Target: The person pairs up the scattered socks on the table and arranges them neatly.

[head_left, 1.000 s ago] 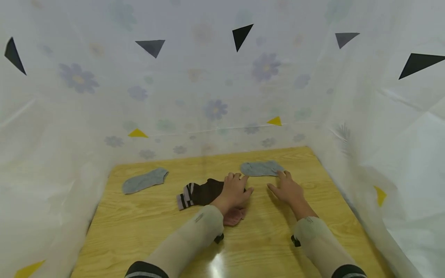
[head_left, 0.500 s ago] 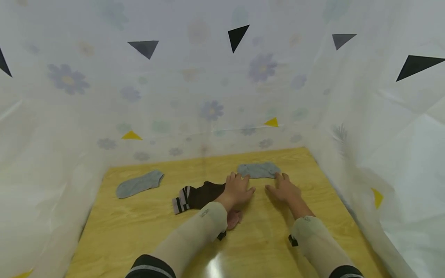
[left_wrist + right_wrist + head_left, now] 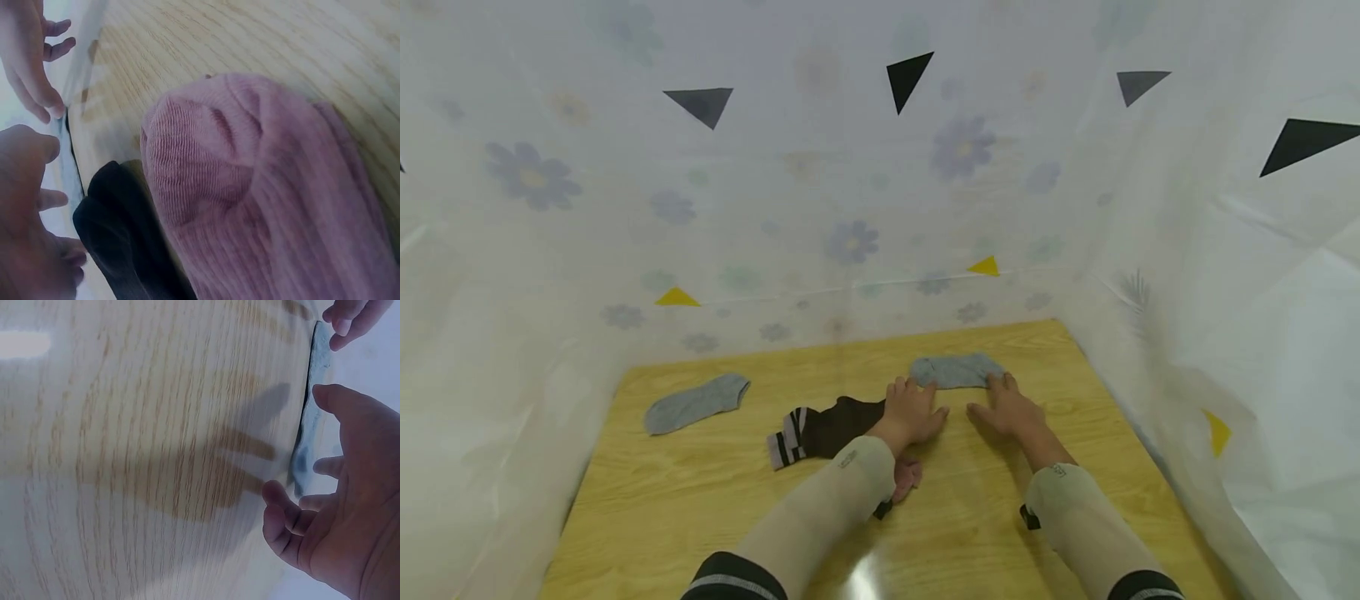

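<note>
The flat gray ankle sock (image 3: 957, 371) lies at both hands' fingertips: left hand (image 3: 913, 414) at its left end, right hand (image 3: 1017, 414) at its right, both relaxed and ungrasping; left of it, dark striped-cuff socks (image 3: 835, 428); nearer the person than it, pink ribbed fabric (image 3: 212, 169)

grey socks (image 3: 696, 404) (image 3: 955, 371): plain; dark socks (image 3: 835, 429): black-striped pale cuffs (image 3: 787, 440); sock (image 3: 212, 156): pink, ribbed; tabletop (image 3: 692, 500): yellow wood-grain

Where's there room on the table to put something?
Bare yellow wood-grained table: between the leftmost flat grey fabric sock and beige left sleeve, and right of the right hand. Crowded: the middle, with left hand, brown striped fabric socks and pink ribbed sock bundle.
</note>
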`<state>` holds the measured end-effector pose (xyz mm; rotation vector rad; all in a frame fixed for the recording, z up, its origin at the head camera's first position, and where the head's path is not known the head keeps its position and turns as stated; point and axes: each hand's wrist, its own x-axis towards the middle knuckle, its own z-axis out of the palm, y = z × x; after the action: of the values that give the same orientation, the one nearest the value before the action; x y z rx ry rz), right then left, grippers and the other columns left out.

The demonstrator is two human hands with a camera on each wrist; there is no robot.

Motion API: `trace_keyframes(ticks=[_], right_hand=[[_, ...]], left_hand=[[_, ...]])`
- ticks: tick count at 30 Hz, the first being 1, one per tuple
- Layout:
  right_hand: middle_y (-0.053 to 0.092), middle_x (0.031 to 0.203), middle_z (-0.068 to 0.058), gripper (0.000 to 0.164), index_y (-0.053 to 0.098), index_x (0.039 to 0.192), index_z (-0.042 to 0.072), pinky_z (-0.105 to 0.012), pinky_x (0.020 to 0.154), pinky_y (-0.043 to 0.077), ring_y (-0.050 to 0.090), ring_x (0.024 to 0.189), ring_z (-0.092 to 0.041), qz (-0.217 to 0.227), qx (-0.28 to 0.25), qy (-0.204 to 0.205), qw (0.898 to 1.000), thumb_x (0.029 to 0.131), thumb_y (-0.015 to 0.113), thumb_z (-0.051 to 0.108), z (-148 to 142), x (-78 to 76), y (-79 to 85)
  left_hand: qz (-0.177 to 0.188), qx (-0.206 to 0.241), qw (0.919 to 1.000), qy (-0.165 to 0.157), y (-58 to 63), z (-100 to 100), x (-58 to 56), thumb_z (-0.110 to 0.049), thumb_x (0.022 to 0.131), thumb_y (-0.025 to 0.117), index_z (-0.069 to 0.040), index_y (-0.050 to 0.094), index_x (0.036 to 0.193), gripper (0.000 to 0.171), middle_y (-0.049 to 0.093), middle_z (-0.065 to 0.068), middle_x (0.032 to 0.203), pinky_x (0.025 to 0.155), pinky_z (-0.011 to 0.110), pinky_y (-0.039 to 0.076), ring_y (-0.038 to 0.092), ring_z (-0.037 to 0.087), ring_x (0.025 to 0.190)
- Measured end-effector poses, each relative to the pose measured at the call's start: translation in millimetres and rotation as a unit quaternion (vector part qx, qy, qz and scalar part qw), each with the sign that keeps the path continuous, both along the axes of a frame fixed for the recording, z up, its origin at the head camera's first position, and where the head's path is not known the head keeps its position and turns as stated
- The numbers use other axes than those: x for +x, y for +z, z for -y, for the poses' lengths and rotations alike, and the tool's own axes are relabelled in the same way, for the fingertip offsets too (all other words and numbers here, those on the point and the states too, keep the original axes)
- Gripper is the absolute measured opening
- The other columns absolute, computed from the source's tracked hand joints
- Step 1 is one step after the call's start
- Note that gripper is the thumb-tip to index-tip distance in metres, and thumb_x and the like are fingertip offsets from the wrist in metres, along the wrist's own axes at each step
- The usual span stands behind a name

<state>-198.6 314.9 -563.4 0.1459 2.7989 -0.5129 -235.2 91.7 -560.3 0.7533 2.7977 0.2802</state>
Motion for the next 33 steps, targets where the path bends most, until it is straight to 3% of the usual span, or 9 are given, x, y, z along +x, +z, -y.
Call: trace_keyframes(ticks=[4, 9, 20, 28, 33], right_hand=[[0.000, 0.174, -0.034, 0.092, 0.014, 0.171, 0.005, -0.078, 0.105, 0.040, 0.050, 0.134, -0.063, 0.013, -0.001, -0.008, 1.000, 0.106, 0.049, 0.061, -0.5, 0.6, 0.2], [-0.001, 0.174, -0.033, 0.092, 0.014, 0.171, 0.006, -0.078, 0.106, 0.039, 0.049, 0.136, -0.063, 0.012, -0.006, -0.009, 1.000, 0.106, 0.049, 0.061, 2.2, 1.2, -1.1], [-0.001, 0.175, -0.032, 0.093, 0.012, 0.171, 0.004, -0.078, 0.107, 0.038, 0.047, 0.137, -0.063, 0.020, 0.001, -0.005, 1.000, 0.107, 0.048, 0.060, 10.3, -0.5, 2.4], [0.001, 0.176, -0.029, 0.094, 0.010, 0.171, 0.003, -0.081, 0.109, 0.033, 0.048, 0.136, -0.063, 0.031, 0.006, -0.005, 0.999, 0.106, 0.048, 0.061, 10.7, 1.6, 1.1], [0.000, 0.176, -0.029, 0.094, 0.011, 0.171, 0.004, -0.082, 0.109, 0.031, 0.050, 0.134, -0.064, 0.035, 0.007, -0.009, 0.999, 0.106, 0.048, 0.061, 12.6, 3.1, -0.6]], left_hand=[[0.020, -0.019, 0.9996, 0.001, 3.2, -1.3, 3.4, -0.055, 0.112, 0.039, -0.023, 0.040, 0.165, 0.062, 0.040, 0.020, 0.165, 0.120, 0.054, 0.030, 0.036, 0.040, 0.147], [0.029, -0.024, 0.9993, 0.005, -4.6, -2.3, -0.9, -0.059, 0.112, 0.035, -0.025, 0.037, 0.167, 0.064, 0.033, 0.022, 0.168, 0.122, 0.056, 0.027, 0.032, 0.040, 0.150], [-0.004, -0.031, 0.9992, 0.027, -21.0, 3.3, -10.6, -0.063, 0.111, 0.034, -0.027, 0.039, 0.165, 0.066, 0.037, 0.020, 0.167, 0.122, 0.056, 0.030, 0.031, 0.041, 0.155], [0.004, -0.042, 0.9986, 0.030, -17.9, 5.0, -7.0, -0.063, 0.111, 0.033, -0.027, 0.039, 0.166, 0.066, 0.036, 0.016, 0.168, 0.121, 0.055, 0.030, 0.034, 0.038, 0.151], [-0.008, -0.036, 0.9990, 0.024, -17.4, 5.6, -5.9, -0.063, 0.111, 0.036, -0.022, 0.047, 0.161, 0.066, 0.043, 0.012, 0.164, 0.117, 0.054, 0.034, 0.042, 0.037, 0.142]])
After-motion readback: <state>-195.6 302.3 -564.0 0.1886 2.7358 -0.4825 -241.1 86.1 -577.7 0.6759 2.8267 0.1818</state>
